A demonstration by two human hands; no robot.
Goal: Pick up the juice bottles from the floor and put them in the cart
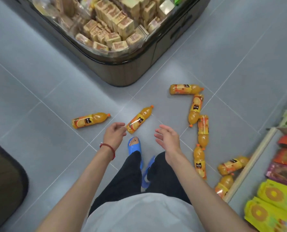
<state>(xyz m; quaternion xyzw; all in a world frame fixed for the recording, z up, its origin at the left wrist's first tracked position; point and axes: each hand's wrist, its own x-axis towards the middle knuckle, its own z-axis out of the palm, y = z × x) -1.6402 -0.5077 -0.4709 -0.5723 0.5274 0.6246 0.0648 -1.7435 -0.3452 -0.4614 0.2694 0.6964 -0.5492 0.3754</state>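
A bottle (pixel 90 120) lies on the floor (pixel 39 77) at left. A second bottle (pixel 139 119) lies just past our left hand (pixel 114 134), whose fingers are loosely curled and hold nothing. A bin (pixel 122 72) of boxes stands behind. Our right hand (pixel 168 138) is spread and empty. To its right, six more bottles (pixel 203 130) lie in a loose chain reaching the shelf (pixel 250 166).
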